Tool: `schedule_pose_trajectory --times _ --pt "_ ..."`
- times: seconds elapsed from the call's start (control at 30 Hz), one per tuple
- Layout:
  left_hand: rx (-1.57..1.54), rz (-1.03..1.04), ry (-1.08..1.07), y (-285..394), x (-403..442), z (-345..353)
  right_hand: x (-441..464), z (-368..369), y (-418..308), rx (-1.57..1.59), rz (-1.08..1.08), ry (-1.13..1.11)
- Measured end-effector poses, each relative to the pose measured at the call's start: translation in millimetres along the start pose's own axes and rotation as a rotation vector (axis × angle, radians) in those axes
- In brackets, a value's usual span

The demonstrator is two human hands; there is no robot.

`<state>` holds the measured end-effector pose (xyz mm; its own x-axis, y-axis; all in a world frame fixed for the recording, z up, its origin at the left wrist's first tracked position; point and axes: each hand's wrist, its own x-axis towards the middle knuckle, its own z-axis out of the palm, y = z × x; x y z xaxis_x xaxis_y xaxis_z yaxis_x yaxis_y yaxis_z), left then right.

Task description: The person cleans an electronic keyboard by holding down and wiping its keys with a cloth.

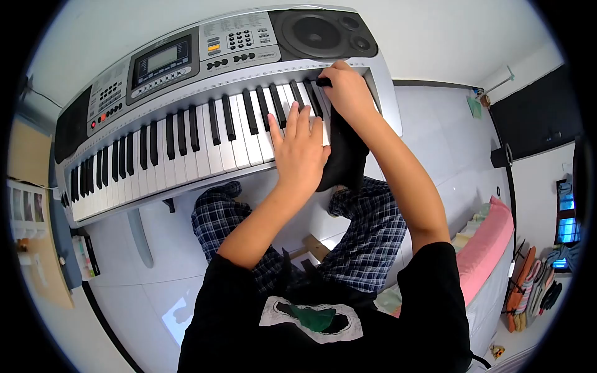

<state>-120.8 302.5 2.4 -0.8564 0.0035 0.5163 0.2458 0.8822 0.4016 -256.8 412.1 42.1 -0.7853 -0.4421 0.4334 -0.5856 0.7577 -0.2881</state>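
An electronic keyboard (205,163) with white and black keys stretches across the upper left of the head view. My left hand (300,144) lies on the keys near the right end, palm down, fingers spread and holding nothing. Beyond it, my right hand (347,90) is at the far right of the key bed, fingers curled round a black cloth (346,150). The cloth covers the rightmost keys and hangs over the keyboard's front edge. Part of it is hidden under my right wrist and forearm.
The keyboard's control panel has a small display (163,58) and a round speaker (314,32). My legs in checked trousers (367,242) are below the keyboard. A bed with a pink pillow (486,248) stands at the right, beside folded clothes (528,289).
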Motion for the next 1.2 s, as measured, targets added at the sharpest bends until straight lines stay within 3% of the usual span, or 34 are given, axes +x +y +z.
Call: schedule_pose_trajectory --times 0.17,0.4,0.57,0.6,0.87,1.1,1.2 --pt "-0.014 0.013 0.004 -2 -1 1 8 18 -8 -0.251 -0.005 -0.041" --pt "-0.036 -0.027 0.018 -2 0 -2 13 10 -9 -0.211 0.166 -0.153" --pt "-0.036 -0.030 0.009 -2 -2 0 -8 -23 -15 -0.089 0.202 -0.374" --pt "-0.029 -0.021 0.012 -2 -1 1 -17 -20 -14 -0.091 0.141 -0.259" --pt "-0.011 -0.003 0.001 -1 -2 2 6 20 -18 -0.299 0.081 -0.038" --pt "-0.030 -0.005 0.037 -3 -1 1 14 14 -30 -0.376 0.163 -0.093" --pt "-0.054 -0.012 0.029 -3 1 -3 10 -1 -16 -0.267 0.154 -0.261"
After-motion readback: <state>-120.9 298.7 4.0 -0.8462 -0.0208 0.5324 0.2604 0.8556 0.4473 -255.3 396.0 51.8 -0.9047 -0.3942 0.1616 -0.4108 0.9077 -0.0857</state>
